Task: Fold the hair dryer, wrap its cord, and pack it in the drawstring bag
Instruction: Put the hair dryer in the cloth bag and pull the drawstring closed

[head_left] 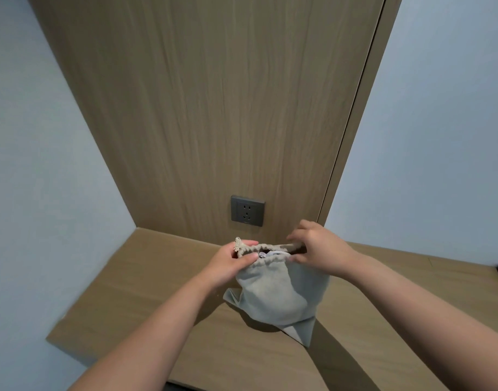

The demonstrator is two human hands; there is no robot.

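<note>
A grey drawstring bag (276,292) is held upright at the centre of the wooden worktop (146,277), its bulging lower body resting on the surface and its bottom corners splayed out at 7 and 5 o'clock. The gathered mouth of the bag is pulled between both hands. The left hand (230,263) is clamped on the mouth's left end, thumb and fingers pinched together over the fabric, and the frayed end of the drawstring (238,244) is seen sticking up just above that hand at 12 o'clock. The right hand (315,246) is closed on the mouth's right end, the thumb pressed below the rim and the fingers curled over the top. Through the narrow gap left in the mouth, a small part of a pale object is glimpsed inside the bag; whether it is the hair dryer cannot be told. A dark grey wall socket (247,210) is set in the wood panel (214,108) at 12 o'clock from the bag, well apart from it. A dark object is barely visible at the worktop's edge at 3 o'clock.
</note>
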